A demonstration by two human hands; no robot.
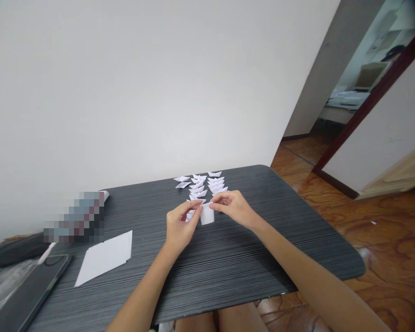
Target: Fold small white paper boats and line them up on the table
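Observation:
A small folded piece of white paper is held up between my two hands above the dark table. My left hand pinches its left top corner between thumb and fingers. On the other side, my right hand grips the right top corner in the same way. Just behind the hands stand several white folded paper boats, set in rows that run toward the wall. The nearest boats are partly hidden by my hands.
White paper sheets lie in a stack at the left of the dark table. Near the left edge rests a black phone-like slab, with a blurred-out item behind it. A white wall borders the table's far side.

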